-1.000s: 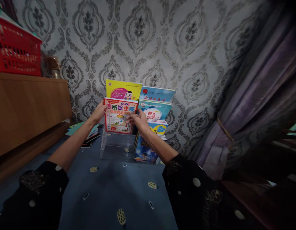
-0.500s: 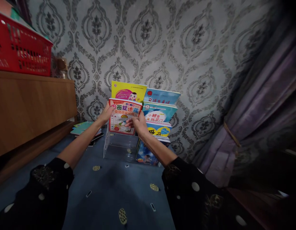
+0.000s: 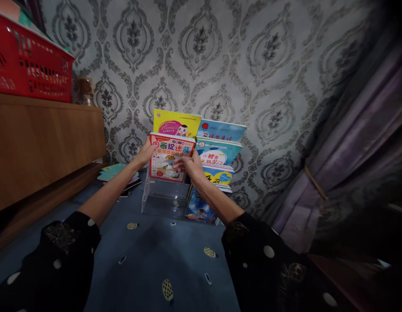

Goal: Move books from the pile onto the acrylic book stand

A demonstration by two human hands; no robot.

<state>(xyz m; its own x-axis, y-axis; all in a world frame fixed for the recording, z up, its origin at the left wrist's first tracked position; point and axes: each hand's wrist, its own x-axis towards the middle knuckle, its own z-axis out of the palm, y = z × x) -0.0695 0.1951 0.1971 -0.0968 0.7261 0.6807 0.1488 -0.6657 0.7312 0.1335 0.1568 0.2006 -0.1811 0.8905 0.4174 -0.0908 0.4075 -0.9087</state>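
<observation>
A red-bordered children's book (image 3: 170, 156) stands upright in the left column of a clear acrylic rack (image 3: 162, 201) on the floor. My left hand (image 3: 146, 152) grips its left edge. My right hand (image 3: 192, 167) pinches its front cover near the right edge. Behind it rises a yellow book (image 3: 176, 123). The rack's right column holds several blue and yellow books (image 3: 217, 149) in stepped tiers.
A wooden cabinet (image 3: 41, 147) stands at the left with a red basket (image 3: 28, 65) on top. A low pile of books (image 3: 118, 175) lies on the blue carpet beside the rack. Purple curtains (image 3: 344, 164) hang at the right. Patterned wallpaper is behind.
The book has settled slightly lower in the rack while both hands keep hold; my right hand slid from its right edge onto the cover. The view shifted a little.
</observation>
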